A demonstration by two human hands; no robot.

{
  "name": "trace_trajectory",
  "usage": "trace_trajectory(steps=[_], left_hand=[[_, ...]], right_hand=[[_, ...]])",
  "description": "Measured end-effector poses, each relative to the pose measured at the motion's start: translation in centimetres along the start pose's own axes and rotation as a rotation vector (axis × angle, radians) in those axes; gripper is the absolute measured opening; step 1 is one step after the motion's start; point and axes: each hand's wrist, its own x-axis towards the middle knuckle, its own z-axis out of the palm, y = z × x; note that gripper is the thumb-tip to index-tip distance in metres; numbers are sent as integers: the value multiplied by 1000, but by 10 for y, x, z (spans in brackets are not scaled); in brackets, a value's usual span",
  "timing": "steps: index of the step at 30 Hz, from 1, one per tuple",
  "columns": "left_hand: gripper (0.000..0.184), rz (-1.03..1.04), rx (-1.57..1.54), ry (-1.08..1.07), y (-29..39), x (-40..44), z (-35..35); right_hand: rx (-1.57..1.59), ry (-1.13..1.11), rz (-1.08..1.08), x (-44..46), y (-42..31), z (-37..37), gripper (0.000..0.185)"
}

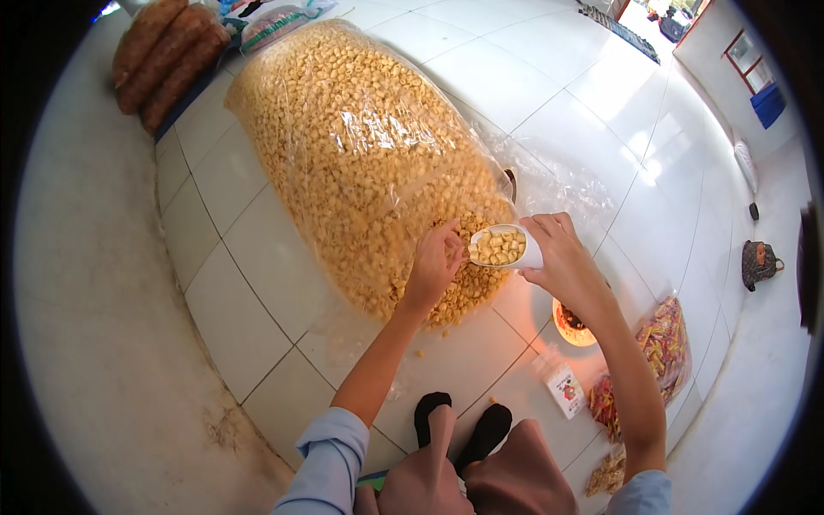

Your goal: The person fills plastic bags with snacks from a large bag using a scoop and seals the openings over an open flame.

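Note:
A large clear plastic bag (343, 163) full of small yellow-tan snack pieces lies on the floor, its mouth toward me. My right hand (560, 257) is closed around a white scoop (533, 249) at the mouth, heaped with snack pieces (499, 246). Just left of the scoop, my left hand (436, 264) has its fingers curled at the bag's mouth, seemingly gripping the plastic; the fingertips are partly hidden. Loose snack pieces (468, 296) show below the two hands.
Below my right forearm sit a round container (573, 324) with an orange glow and a small white printed packet (566, 391). A bag of colourful wrapped pieces (665, 348) lies at right. Filled brown bags (167, 60) stand by the left wall; a small backpack (759, 264) lies far right.

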Motion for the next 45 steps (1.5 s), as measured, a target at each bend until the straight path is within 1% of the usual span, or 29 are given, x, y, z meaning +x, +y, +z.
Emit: trace_trajectory(steps=[2, 6, 9, 11, 13, 16, 17, 18, 19, 21, 22, 23, 24, 25, 26, 27, 29, 31, 34, 36, 37, 38, 40, 41, 43, 44, 45], left_hand=[[47, 40, 58, 10, 1, -1, -1], [46, 13, 66, 14, 2, -3, 0], [50, -3, 59, 2, 0, -5, 1], [56, -50, 31, -48, 0, -6, 0], [58, -77, 23, -52, -1, -7, 1], [59, -131, 7, -61, 3, -6, -1], [59, -159, -1, -68, 6, -6, -2], [59, -159, 0, -70, 6, -6, -2], [58, -150, 17, -50, 7, -5, -2], [57, -140, 39, -35, 6, -5, -2], [55, -192, -25, -26, 5, -6, -2], [52, -241, -92, -13, 2, -6, -1], [52, -242, -90, -14, 1, -6, 0], [50, -239, -150, 32, -2, -7, 0], [47, -237, -217, 80, -4, -7, 1], [47, -238, -215, 76, -6, -7, 1], [45, -219, -280, 117, -10, -8, 2], [46, -246, -300, 109, -5, -9, -2], [49, -267, -314, 109, -1, -9, -5], [51, -260, -314, 111, 0, -10, -4], [52, -239, -324, 113, -1, -9, -3], [53, -225, -337, 118, 0, -10, -2], [53, -230, -316, 87, 0, -8, -4], [54, -237, -292, 49, 1, -8, -5], [54, -220, -290, 40, 7, -7, 0], [55, -203, -264, 32, 7, -7, 0], [55, -197, -271, 34, 6, -7, 2]], right_hand=[[-3, -28, 16, 2, -3, -1, 55], [-55, -57, 7, 6, -6, 1, 57], [-104, -47, -18, 8, -9, 0, 59], [-149, -32, -43, 8, -11, -2, 59], [-194, -17, -69, 8, -11, -3, 59], [-167, -16, -47, 5, -12, -5, 57], [-123, -24, -2, 4, -12, -6, 57], [-81, -30, 41, 2, -11, -7, 57], [-81, -30, 41, 1, -8, -6, 57], [73, 27, 89, -3, 2, -1, 56], [78, 25, 90, -6, 8, 5, 56], [112, 72, 124, -9, 18, 14, 56], [149, 118, 158, -10, 28, 26, 56], [156, 121, 156, -13, 38, 48, 56], [190, 178, 181, -17, 50, 74, 57], [228, 235, 209, -21, 57, 99, 57], [282, 215, 231, -25, 53, 144, 60], [342, 197, 256, -27, 41, 177, 63], [321, 172, 270, -23, 27, 209, 67], [345, 217, 245, -19, 21, 214, 69], [219, 382, 161, -14, 18, 211, 57], [219, 382, 161, -12, 18, 206, 57], [449, 498, 229, 1, 10, 163, 35], [449, 497, 229, 7, 5, 145, 35], [614, 400, 68, 11, -1, 110, 14], [614, 401, 67, 12, -4, 105, 14], [623, 330, 52, 12, -5, 99, 12]])
